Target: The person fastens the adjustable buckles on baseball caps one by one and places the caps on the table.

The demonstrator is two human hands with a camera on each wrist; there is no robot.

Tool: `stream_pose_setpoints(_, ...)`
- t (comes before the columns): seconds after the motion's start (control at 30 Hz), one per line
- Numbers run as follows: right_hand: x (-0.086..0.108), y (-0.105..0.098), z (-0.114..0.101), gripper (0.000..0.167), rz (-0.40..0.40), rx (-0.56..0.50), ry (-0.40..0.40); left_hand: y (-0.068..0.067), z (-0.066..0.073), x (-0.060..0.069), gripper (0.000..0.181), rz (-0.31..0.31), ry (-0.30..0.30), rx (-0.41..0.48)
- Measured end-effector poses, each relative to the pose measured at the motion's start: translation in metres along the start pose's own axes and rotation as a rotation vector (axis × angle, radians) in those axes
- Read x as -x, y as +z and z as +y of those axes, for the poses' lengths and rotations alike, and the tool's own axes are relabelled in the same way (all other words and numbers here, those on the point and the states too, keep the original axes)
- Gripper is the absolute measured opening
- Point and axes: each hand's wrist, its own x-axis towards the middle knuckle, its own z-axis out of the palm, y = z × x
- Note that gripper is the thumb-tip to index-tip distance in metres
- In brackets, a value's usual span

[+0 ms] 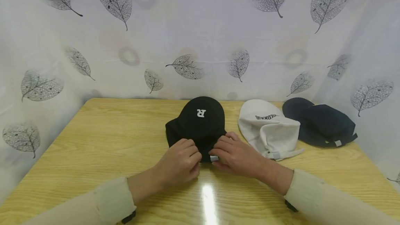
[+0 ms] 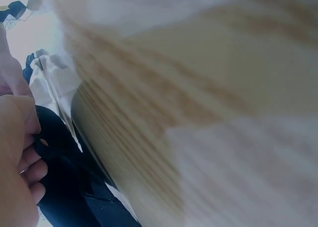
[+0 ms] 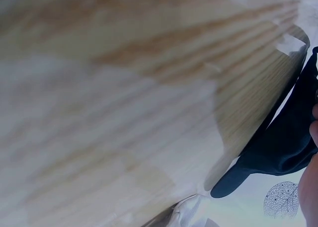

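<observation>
A black baseball cap (image 1: 203, 126) with a white letter R lies on the wooden table, its brim away from me. My left hand (image 1: 179, 160) grips the near edge of the cap with curled fingers. On the other side of that edge, my right hand (image 1: 235, 155) pinches the cap beside a small pale patch (image 1: 214, 158) near its strap. In the left wrist view, fingertips of the left hand (image 2: 17, 152) press on the dark fabric of the cap (image 2: 64, 177). The right wrist view shows the cap (image 3: 278, 147) with only part of the right hand (image 3: 310, 187).
To the right lies a white cap (image 1: 279, 134) with dark lettering and a loose strap end. Beside it, partly behind, is a dark navy cap (image 1: 331, 124) near the table's right edge. A leaf-patterned curtain (image 1: 206, 44) hangs behind the table (image 1: 109, 131).
</observation>
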Motion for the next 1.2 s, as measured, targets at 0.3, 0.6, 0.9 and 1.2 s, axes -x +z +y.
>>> stream_pose_setpoints(0.3,-0.0015,-0.0002,-0.0015,0.028,-0.024,-0.011,0.006,0.0002,0.0012,-0.0006,0.007,0.017,-0.004,0.020)
stream_pose_setpoints(0.6,-0.0008,0.0001,0.0007,0.030,0.010,-0.009,-0.011,0.0007,0.0025,-0.0038,0.004,0.016,0.001,0.032)
stream_pose_setpoints(0.9,-0.0001,0.0002,0.0021,0.028,0.010,-0.018,-0.023,0.0051,0.0030,-0.0076,0.004,0.026,0.016,0.033)
stream_pose_setpoints(1.2,-0.0001,0.0022,0.0018,0.027,-0.011,-0.020,-0.008,0.0075,0.0023,-0.0072,0.005,0.026,0.011,0.036)
